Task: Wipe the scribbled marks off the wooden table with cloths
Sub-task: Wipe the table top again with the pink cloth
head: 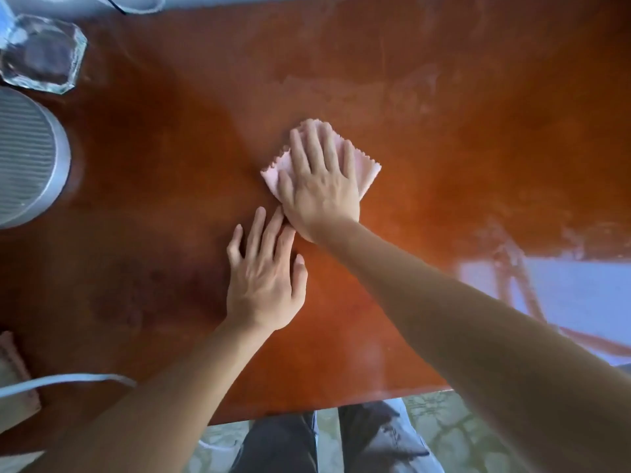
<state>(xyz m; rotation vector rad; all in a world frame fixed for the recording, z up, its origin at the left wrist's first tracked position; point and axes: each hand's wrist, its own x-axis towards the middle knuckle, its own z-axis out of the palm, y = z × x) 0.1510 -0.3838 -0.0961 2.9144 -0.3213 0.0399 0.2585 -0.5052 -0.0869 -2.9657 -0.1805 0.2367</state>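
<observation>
A folded pink cloth (365, 165) lies on the reddish-brown wooden table (170, 165) near its middle. My right hand (319, 186) presses flat on the cloth with straight fingers and covers most of it. My left hand (264, 274) rests flat on the bare wood just in front of the right hand, fingers straight, its fingertips close to the right wrist. Pale smeared streaks (409, 87) show on the far right part of the table. No clear scribbled marks show near the cloth.
A clear glass dish (41, 52) stands at the far left corner. A round grey ribbed appliance (27, 155) sits at the left edge. A white cable (68, 380) and another cloth (13, 370) lie near left. The table's front edge (341, 404) is near my legs.
</observation>
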